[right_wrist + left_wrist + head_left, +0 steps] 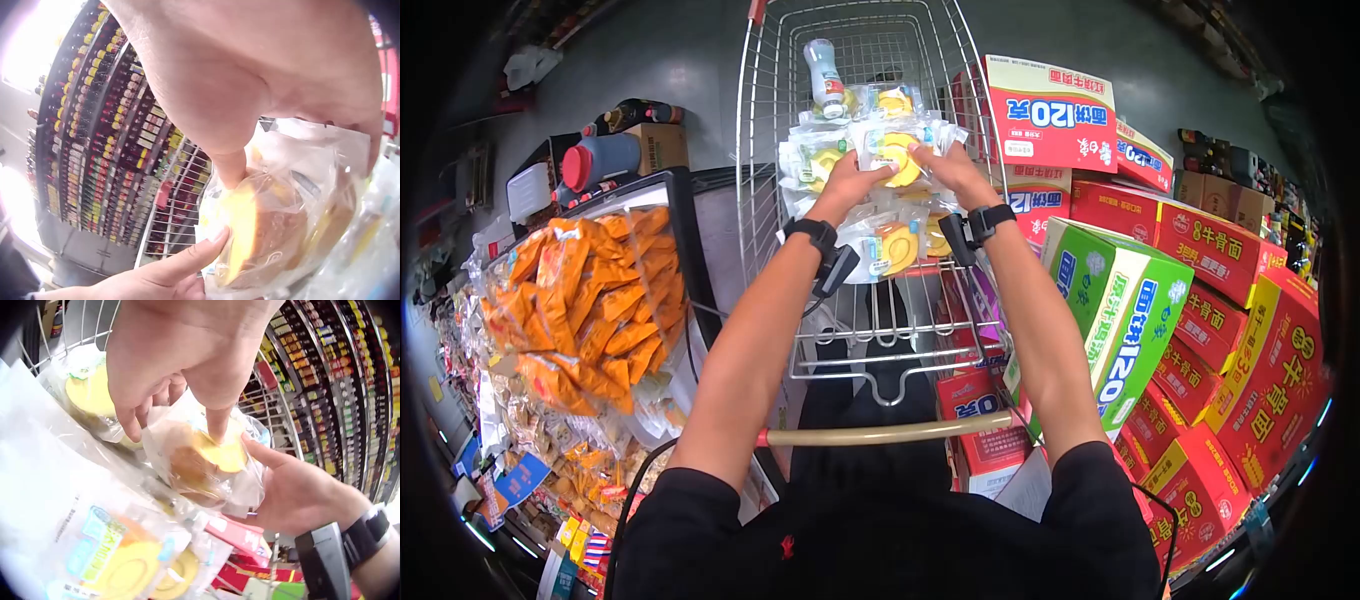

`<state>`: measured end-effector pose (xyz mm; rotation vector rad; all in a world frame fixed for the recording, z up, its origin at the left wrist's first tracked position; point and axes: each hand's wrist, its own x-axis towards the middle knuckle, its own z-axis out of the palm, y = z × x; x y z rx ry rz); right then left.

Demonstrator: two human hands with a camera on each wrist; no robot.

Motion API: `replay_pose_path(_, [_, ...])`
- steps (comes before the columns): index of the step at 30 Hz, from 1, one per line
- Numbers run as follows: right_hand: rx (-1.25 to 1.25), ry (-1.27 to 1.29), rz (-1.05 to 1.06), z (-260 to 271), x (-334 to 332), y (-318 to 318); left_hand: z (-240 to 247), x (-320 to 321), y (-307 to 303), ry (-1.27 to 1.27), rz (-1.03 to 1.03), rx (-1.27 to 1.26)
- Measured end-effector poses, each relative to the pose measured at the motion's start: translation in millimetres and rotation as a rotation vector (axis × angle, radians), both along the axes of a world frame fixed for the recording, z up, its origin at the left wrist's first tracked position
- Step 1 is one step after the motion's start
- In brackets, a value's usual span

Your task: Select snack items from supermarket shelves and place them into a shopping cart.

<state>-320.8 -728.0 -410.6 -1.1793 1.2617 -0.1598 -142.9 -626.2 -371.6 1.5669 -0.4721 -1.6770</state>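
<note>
My left hand (852, 188) and right hand (960, 174) pinch a yellow-labelled packet (897, 160) between them.
Red carton (1050, 115) beside the shopping cart's (890, 433) right edge: “面饼120克”.

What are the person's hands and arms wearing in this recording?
Both the left hand and the right hand are ungloved. Each wrist has a black strap, left and right, carrying a small black boxy device, left and right. The short sleeves, left and right, are plain black and end above the elbows. Thin black cords curve beside both sleeves.
</note>
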Motion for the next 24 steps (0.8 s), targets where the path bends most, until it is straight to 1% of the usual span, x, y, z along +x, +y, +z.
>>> replay_pose_path(2, [-0.171,0.104,-0.024,-26.4,-6.4,0.7,-44.5,-7.2,-1.6,-0.199,-0.097,-0.004])
replay_pose_path(5, [-0.289,0.281,0.15,-56.5,-14.4,3.0,-60.4,-23.9,12.7,-0.686,-0.207,0.012])
replay_pose_path(6, [-0.294,0.323,0.179,-37.9,-12.0,5.3,-63.5,-25.9,19.9,-0.661,-0.121,-0.082])
replay_pose_path(9, [-0.343,0.364,0.272,-15.1,-17.3,7.1,-57.6,-20.2,35.6,-0.486,-0.223,-0.049])
replay_pose_path(10, [-0.402,0.417,0.217,2.2,-16.8,14.0,-17.9,-19.2,35.7,-0.649,-0.35,0.041])
replay_pose_path(12, [-0.638,0.3,0.289,46.3,-17.0,26.0,9.7,-19.5,56.5,-0.854,-0.247,-0.19])
replay_pose_path(13, [-0.696,0.311,0.29,47.3,-22.3,31.3,21.2,-16.3,75.6,-0.975,-0.187,-0.274])
replay_pose_path(14, [-0.754,0.324,0.29,47.4,-28.5,36.6,46.9,-11.5,92.5,-0.903,-0.139,-0.313])
replay_pose_path(15, [-0.61,0.278,0.346,90.0,-20.6,47.6,82.1,-2.9,110.2,-0.832,-0.08,-0.363])
replay_pose_path(16, [-0.627,0.196,0.405,108.2,-18.5,61.5,111.7,5.4,130.1,-0.699,-0.033,-0.358])
replay_pose_path(17, [-0.55,0.111,0.474,133.6,-11.3,78.8,140.9,13.8,151.5,-0.565,0.018,-0.374])
replay_pose_path(19, [-0.446,0.023,0.708,194.8,13.6,120.7,194.0,31.7,207.1,-0.608,0.135,-0.414])
replay_pose_path(21, [-0.275,-0.056,0.835,254.1,47.2,170.0,232.9,47.9,271.7,-0.657,0.246,-0.431])
replay_pose_path(23, [-0.27,-0.104,0.986,280.7,78.1,215.2,248.7,55.9,342.9,-0.581,0.434,-0.297])
replay_pose_path(24, [-0.316,-0.111,1.081,295.4,97.2,237.5,251.8,59.5,378.6,-0.629,0.509,-0.248])
